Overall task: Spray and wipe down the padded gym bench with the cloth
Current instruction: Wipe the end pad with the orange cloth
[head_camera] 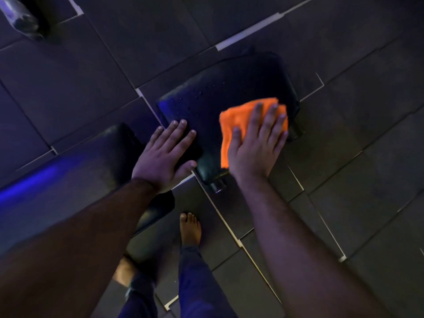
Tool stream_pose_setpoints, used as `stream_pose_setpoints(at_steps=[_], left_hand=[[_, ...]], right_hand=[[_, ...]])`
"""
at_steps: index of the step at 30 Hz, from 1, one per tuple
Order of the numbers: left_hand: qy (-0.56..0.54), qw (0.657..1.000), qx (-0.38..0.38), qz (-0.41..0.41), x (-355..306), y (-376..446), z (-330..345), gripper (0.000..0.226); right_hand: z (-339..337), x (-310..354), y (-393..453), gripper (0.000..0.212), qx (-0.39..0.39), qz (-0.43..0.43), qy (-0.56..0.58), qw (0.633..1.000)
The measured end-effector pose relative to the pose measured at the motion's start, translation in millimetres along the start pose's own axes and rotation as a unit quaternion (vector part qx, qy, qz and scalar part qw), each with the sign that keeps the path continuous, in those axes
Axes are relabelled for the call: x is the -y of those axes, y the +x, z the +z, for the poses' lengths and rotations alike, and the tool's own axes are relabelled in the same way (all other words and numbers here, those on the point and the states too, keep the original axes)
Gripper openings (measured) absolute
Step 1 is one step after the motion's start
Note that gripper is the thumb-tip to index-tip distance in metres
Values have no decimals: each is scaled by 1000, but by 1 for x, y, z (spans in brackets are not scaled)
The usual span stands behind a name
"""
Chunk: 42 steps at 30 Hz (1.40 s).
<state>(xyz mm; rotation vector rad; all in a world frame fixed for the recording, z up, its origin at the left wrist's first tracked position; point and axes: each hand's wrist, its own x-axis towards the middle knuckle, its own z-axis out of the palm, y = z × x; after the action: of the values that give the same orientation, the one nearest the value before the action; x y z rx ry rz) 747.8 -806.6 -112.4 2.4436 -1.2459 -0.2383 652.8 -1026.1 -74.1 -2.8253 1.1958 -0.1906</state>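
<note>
Black padded vinyl bench seat pad (pixel 224 92), rounded-corner squarish shape, sits at frame centre, slightly toward 1 o'clock. Surface smooth w/ dull sheen; small droplets beaded across its 10–11 o'clock part. Bright orange, soft, rumpled cleaning cloth (pixel 238 125) lies on the pad's 4 o'clock area, its lower edge running down to the pad's near edge.

Right hand (pixel 257 145) lies flat on the cloth, fingers spread, palm pressing down; not pinching or gripping, just holding it under the open palm. Left hand (pixel 165 154) also flat & open, fingers together, resting on the pad's 7 o'clock corner, nothing in it.

Second black padded section, longer backrest pad (pixel 96 166), sits at 8 o'clock of the seat pad w/ a narrow gap between; blue light glare streaks its left side. Short dark round metal tube ends (pixel 218 187) poke out under the seat pad's near edge; another stub at its 4 o'clock corner.

Dark rubber floor tiles (pixel 344 157), matte, w/ pale seams, surround the bench. Open floor at 12, 3 & 5 o'clock. Bare foot (pixel 190 228) stands on the tiles at 6 o'clock, just below the pad's near edge; dark trouser leg above it. Blurred greyish object (pixel 20 17) at far 10 o'clock; can't tell what.
</note>
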Motion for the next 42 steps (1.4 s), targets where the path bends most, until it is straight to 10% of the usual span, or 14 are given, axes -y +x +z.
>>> stream_pose_setpoints(at_steps=[20, 27, 35, 42], left_hand=[[19, 999, -35, 13, 4, -2, 13, 92], [12, 999, -30, 12, 4, -2, 13, 91], [1, 999, -32, 6, 3, -2, 12, 95], [-23, 999, -36, 16, 3, -5, 5, 94]], right_hand=[[-14, 38, 108, 74, 17, -24, -53, 998], [-23, -9, 41, 75, 54, -184, -84, 978], [-4, 91, 103, 69, 46, -132, -72, 988], [-29, -9, 62, 70, 57, -275, -86, 956]])
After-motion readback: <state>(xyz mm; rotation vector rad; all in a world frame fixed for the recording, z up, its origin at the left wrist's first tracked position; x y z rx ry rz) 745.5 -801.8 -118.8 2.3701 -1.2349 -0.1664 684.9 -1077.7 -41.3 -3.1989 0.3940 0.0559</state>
